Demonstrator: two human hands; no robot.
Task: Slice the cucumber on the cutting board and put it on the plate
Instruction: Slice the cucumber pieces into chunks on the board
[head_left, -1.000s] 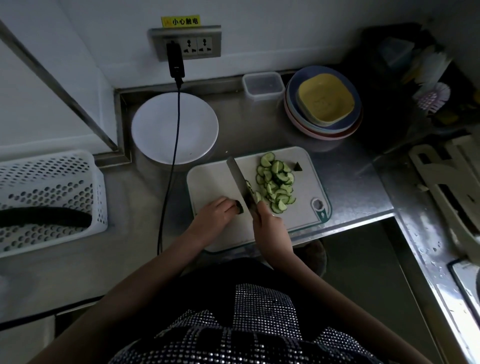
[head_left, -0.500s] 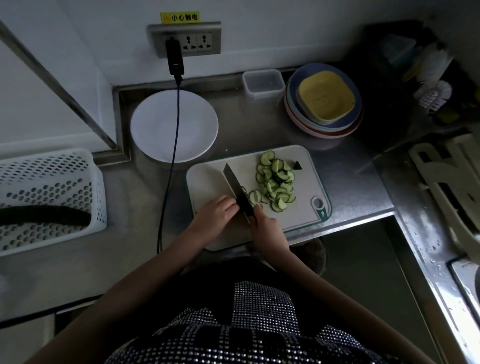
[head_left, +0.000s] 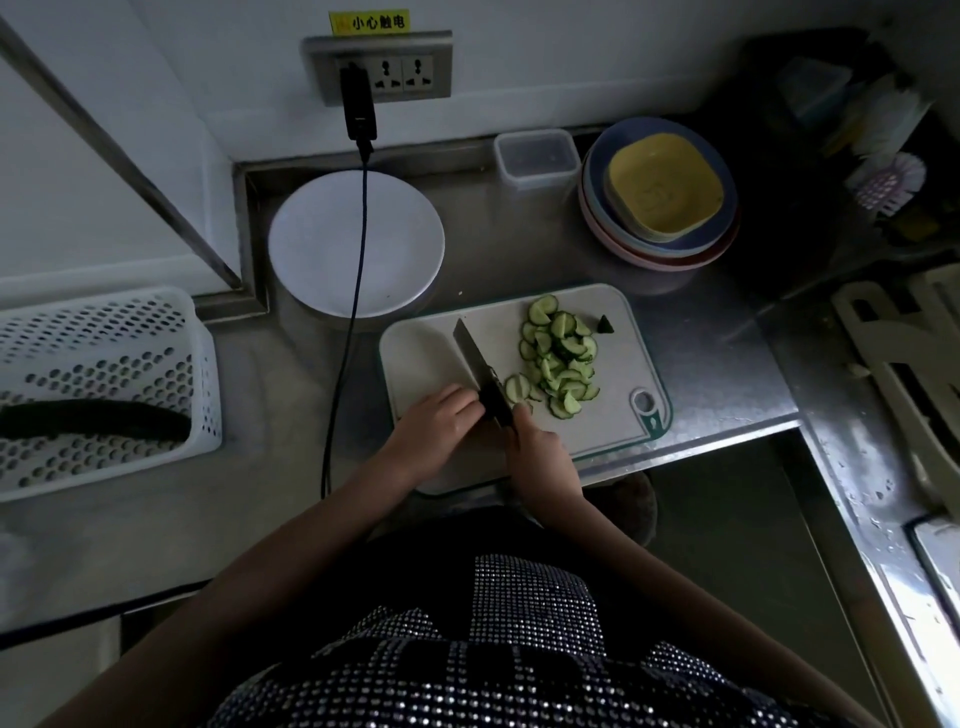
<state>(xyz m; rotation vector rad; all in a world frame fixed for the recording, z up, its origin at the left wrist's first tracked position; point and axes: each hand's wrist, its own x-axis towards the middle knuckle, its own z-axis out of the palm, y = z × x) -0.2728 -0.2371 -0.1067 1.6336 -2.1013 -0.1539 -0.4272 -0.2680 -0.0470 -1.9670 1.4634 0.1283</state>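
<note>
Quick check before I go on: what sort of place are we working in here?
Most likely a small kitchen: a steel counter with a cutting board of cucumber slices, stacked bowls by the wall, and a sink edge at right.

Cucumber slices lie on the cutting board; plate behind-left; basket far left.

Brushed steel counter, matt plastic cutting board, perforated plastic basket, glossy white plate
</note>
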